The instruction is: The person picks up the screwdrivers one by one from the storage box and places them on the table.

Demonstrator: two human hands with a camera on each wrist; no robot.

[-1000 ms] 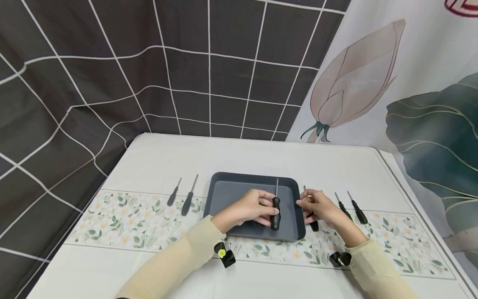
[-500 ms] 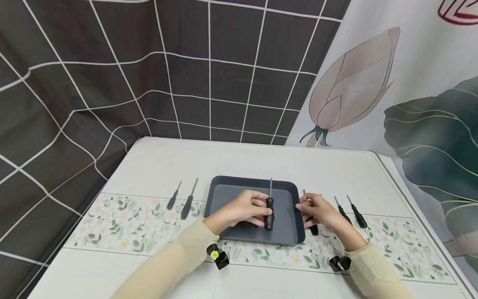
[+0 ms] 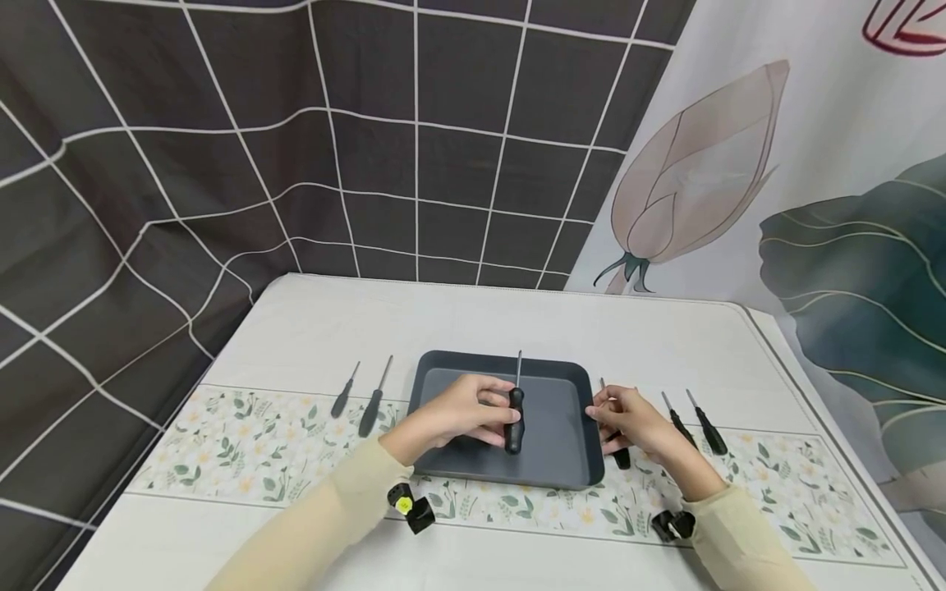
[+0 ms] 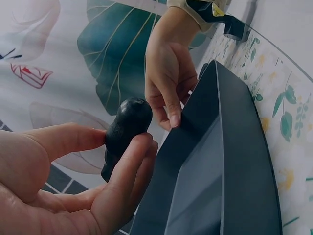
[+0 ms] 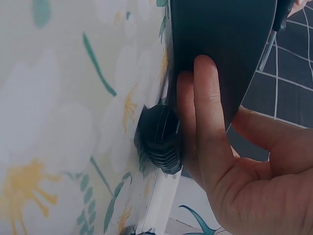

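Note:
My left hand (image 3: 469,409) pinches the black handle of a screwdriver (image 3: 514,427) between thumb and fingers, above the dark grey tray (image 3: 557,435). Its metal shaft points towards the far side of the table. In the left wrist view the rounded handle end (image 4: 129,120) faces the camera. My right hand (image 3: 628,417) grips the tray's right rim, thumb over the edge and fingers against the outer wall (image 5: 225,34). Partly hidden under that hand, another black screwdriver (image 3: 622,458) lies beside the tray; its ribbed handle (image 5: 161,134) shows close to the fingers in the right wrist view.
Two grey-handled screwdrivers, a small one (image 3: 341,402) and a larger one (image 3: 370,414), lie left of the tray. Two black-handled screwdrivers (image 3: 711,435) lie to the right, near the right wrist. A floral runner (image 3: 244,435) crosses the white tabletop (image 3: 355,316).
My left hand has carried the screwdriver leftward, from above the tray's right part to nearer its middle. The right hand has stayed at the tray's rim. The head view has tilted slightly up.

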